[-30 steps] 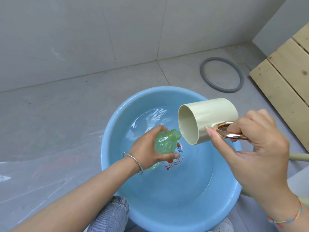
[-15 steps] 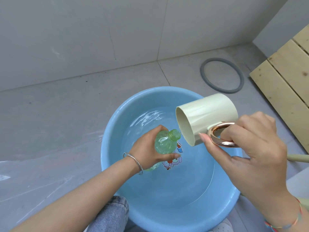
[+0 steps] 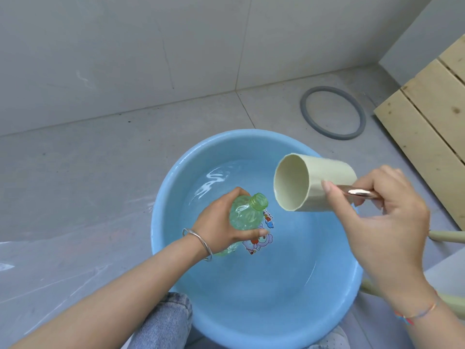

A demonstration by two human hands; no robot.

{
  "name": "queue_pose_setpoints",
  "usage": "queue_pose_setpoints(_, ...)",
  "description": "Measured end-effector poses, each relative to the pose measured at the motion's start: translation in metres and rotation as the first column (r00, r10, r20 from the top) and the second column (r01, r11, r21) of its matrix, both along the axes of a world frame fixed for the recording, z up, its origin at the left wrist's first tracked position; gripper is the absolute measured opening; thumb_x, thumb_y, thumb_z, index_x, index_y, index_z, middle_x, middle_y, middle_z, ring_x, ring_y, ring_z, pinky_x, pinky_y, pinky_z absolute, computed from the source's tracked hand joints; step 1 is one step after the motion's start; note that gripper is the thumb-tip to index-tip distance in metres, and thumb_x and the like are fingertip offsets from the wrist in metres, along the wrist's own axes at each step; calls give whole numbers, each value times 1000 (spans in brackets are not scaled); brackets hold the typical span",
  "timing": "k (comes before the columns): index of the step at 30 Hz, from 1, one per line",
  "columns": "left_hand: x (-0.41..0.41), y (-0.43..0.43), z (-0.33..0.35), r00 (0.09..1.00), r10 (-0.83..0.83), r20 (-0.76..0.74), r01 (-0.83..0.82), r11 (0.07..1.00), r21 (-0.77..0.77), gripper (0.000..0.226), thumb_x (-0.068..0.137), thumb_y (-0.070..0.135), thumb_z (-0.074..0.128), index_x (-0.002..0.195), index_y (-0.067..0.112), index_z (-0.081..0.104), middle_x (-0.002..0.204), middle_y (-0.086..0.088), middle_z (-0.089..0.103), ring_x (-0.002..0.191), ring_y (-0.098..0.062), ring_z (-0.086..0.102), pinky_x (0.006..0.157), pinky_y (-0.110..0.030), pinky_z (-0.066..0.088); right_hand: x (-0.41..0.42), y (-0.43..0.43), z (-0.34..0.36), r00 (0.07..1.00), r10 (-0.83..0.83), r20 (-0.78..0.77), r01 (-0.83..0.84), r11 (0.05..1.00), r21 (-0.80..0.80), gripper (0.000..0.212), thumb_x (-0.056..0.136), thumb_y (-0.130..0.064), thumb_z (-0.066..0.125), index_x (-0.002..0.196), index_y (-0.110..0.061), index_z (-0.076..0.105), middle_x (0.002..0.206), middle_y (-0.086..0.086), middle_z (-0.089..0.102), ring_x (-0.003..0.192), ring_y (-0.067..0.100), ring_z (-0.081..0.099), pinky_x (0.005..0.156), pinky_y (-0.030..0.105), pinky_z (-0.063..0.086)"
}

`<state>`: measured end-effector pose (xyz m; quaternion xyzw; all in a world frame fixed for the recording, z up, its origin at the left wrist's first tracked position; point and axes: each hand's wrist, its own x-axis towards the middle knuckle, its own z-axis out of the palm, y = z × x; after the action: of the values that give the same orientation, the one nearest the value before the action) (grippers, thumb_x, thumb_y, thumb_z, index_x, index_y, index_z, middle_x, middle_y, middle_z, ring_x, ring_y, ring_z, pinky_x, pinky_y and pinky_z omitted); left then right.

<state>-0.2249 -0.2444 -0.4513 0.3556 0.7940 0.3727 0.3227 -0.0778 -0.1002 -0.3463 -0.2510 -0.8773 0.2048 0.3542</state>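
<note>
My left hand (image 3: 219, 222) grips a small green plastic bottle (image 3: 245, 215) without a cap, tilted with its mouth up and to the right, over a blue basin (image 3: 171, 187) holding shallow water. My right hand (image 3: 377, 222) holds a cream mug (image 3: 324, 177) by its shiny rose-gold handle (image 3: 359, 192). The mug lies on its side, its open mouth facing left toward me, just right of and above the bottle's mouth. The mug's inside looks empty. A cartoon sticker (image 3: 261, 238) shows on the basin's bottom.
The basin sits on a grey tiled floor by a grey wall. A grey rubber ring (image 3: 305, 114) lies behind it to the right. Pale wooden planks (image 3: 427, 117) lean at the far right. My jeans-clad knee (image 3: 163, 321) is at the basin's near rim.
My right hand has turned the mug so its mouth faces more toward me and lifted it slightly away from the bottle's mouth. The left hand and bottle have barely moved.
</note>
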Motion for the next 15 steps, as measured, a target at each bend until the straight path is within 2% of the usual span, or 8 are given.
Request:
queue_pose_setpoints(2,0,-1,-1,1000,3,8,-3,1000,-1,60,63,54,82,108,32,49,101,21,58,96,-10,55,86,-29,45,2,10,-14,998,-52,36,57,988,-144,38,79,-25,70,59,-8,43,60,0,46,65,19,42,61,20,31)
queue_pose_setpoints(4,-1,-2,-1,1000,7,13,-7,1000,4,58,63,53,82,106,35,46,101,22,57,96,-9,54,84,-24,42,5,17,-32,993,-53,109,75,975,-211,36,76,-26,69,58,-9,42,60,1,45,65,20,42,61,22,32)
queue_pose_setpoints(9,-2,-2,-3,1000,14,6,-14,1000,14,59,63,54,82,106,33,48,100,17,60,95,-12,55,84,-31,45,15,20,-72,954,9,300,48,983,-179,45,76,-11,77,58,-18,37,58,-7,40,64,19,37,62,31,27)
queue_pose_setpoints(15,-2,-2,-4,1000,21,1,-21,1000,16,59,62,55,82,104,36,46,97,21,58,92,-10,55,82,-27,44,19,21,-90,915,36,401,24,990,-142,48,71,-9,80,60,-21,35,58,-9,36,63,22,38,61,31,22)
